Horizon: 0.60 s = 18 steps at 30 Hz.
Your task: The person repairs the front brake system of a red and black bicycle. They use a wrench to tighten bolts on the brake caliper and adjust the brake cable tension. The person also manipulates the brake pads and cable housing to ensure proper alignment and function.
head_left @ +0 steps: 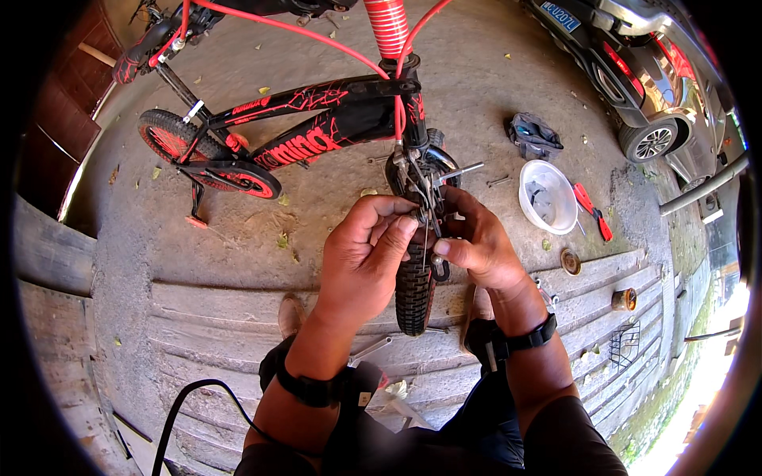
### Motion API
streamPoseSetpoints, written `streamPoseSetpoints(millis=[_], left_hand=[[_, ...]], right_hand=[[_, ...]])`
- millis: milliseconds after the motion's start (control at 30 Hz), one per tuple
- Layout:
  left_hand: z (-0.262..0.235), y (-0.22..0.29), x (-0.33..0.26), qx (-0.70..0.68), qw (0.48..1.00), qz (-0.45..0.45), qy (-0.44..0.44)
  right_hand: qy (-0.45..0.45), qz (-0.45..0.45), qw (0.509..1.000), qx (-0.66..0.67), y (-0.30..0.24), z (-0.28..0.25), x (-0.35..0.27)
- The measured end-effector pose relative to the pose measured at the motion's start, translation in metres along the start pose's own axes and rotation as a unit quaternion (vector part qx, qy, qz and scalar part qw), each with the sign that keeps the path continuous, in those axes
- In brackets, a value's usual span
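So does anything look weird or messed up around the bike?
I see nothing spilled. One thing stands out: a thin wire hangs in front of the front tyre, between the left hand and right hand, its lower end seemingly loose. A red-and-black tool lies beside the white bowl, not in it.

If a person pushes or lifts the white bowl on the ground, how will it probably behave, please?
The white bowl is probably light for its size, as its wall looks like thin plastic. It seems unlikely to tip under a gentle push, since it sits upright. Its grey contents may shift if it tilts, though I cannot tell how loose they are.
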<state>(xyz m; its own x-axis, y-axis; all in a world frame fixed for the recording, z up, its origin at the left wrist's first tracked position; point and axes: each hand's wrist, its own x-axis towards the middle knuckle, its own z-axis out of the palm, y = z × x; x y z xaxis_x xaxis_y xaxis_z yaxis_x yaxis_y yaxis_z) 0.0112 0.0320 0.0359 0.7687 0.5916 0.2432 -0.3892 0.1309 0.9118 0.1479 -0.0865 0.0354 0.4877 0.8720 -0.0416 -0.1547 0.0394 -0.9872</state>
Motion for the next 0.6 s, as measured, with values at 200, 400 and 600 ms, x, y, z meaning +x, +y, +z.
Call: streamPoseSetpoints(millis=[200,400,600], left_hand=[[0.001,0.004,-0.001,-0.003,1.0,-0.014,0.005],[0.004,-0.001,-0.003,0.037,0.999,0.005,0.007],[0.006,-0.002,-0.004,0.056,0.998,0.002,0.007]], right_hand=[[-0.027,0.021,0.999,0.027,-0.002,0.002,0.0],[-0.027,0.017,0.999,-0.01,0.002,-0.003,0.002],[-0.036,-0.029,0.998,-0.05,0.009,-0.007,0.003]])
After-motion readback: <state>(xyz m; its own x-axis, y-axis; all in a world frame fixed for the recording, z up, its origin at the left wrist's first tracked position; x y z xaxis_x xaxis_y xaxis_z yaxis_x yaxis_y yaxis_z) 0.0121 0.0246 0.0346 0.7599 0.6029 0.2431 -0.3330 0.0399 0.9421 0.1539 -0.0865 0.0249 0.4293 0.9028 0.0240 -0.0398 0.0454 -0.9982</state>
